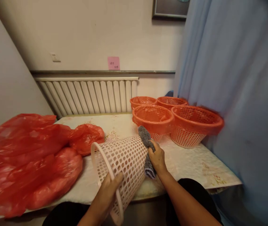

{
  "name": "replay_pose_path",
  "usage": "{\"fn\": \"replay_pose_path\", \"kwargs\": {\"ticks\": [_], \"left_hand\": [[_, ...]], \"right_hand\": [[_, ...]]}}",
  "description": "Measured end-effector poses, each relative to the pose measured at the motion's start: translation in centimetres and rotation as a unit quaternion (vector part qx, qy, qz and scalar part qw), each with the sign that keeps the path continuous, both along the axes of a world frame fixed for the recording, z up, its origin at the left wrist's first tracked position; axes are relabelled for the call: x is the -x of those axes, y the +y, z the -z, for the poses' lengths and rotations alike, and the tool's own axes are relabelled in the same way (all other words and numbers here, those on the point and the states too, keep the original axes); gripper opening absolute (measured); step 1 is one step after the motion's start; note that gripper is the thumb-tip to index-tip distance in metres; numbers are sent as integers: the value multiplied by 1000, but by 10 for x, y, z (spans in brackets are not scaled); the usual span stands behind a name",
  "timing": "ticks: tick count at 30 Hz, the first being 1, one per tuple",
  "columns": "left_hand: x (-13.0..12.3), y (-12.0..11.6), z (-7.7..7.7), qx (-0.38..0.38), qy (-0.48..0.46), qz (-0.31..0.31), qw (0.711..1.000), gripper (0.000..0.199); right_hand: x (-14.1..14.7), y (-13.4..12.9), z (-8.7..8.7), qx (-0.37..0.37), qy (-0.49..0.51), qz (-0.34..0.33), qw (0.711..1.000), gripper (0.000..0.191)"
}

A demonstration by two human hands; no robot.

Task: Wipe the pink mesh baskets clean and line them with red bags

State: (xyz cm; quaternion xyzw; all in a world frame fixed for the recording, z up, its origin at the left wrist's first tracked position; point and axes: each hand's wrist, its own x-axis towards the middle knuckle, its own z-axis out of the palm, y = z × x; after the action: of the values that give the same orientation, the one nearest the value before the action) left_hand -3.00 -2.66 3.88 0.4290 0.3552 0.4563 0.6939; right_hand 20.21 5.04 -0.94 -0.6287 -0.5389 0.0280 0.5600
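Observation:
A pale pink perforated plastic wastebasket [126, 157] lies tipped on its side near the table's front edge, its open rim toward the left. My left hand [109, 191] grips that rim, thumb on the outer wall and the other fingers hidden behind or inside. At the basket's bottom end, my right hand [157, 157] is closed on a grey cloth [148, 163] and presses it against the base.
Several similar baskets with red liners, such as this one [188, 138], stand at the right by a blue curtain [247, 94]. Red plastic bags [41, 157] are heaped on the left of the covered table [209, 169]. A white radiator [96, 95] runs along the wall.

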Motion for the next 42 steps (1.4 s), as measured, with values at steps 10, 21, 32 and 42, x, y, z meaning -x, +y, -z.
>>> {"fn": "replay_pose_path", "kwargs": {"ticks": [10,21,32,42], "left_hand": [[-12,2,-7,-36,-66,39,996,62],[-2,2,8,-151,95,100,979,70],[6,-18,17,-65,108,125,984,62],[-5,6,-2,7,-129,31,991,60]], "right_hand": [[45,-51,-6,-108,-111,-200,967,51],[49,-50,-15,-135,-173,-260,940,52],[-6,-5,4,45,-5,25,999,48],[17,-18,10,-49,-89,-69,992,42]]}}
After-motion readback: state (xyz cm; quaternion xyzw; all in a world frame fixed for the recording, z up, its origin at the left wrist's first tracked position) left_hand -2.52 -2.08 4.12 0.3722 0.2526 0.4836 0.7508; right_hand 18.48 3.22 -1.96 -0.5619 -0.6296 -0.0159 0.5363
